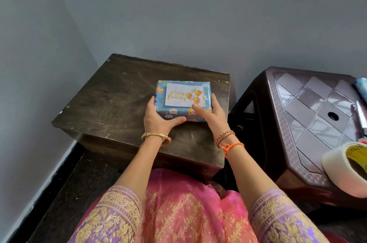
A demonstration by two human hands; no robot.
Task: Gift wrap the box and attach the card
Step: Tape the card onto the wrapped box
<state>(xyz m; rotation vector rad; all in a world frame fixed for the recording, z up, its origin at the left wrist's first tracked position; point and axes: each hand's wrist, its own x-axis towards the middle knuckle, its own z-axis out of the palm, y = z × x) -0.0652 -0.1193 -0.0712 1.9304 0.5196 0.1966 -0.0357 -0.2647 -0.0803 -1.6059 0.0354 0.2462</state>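
We see one box, wrapped in blue paper with small animal prints, lying flat on the dark wooden counter toward its right edge, nearer the far side than the near one. One white card lies flat on the top face of the box; it reads "Happy Birthday" in gold beside three gold balloons.

Two hands frame the box. The left hand cups its near-left corner, thumb along the near side and fingers up the left end, so its grip is closed on the box. The right hand wraps the right end, with its thumb pressed on the card's near-right corner. Both forearms reach forward from purple-and-gold sleeves; the left wrist carries gold bangles, the right an orange thread.

One brown plastic stool stands to the right of the counter. The things on it are cut off by the frame edge and hard to make out.
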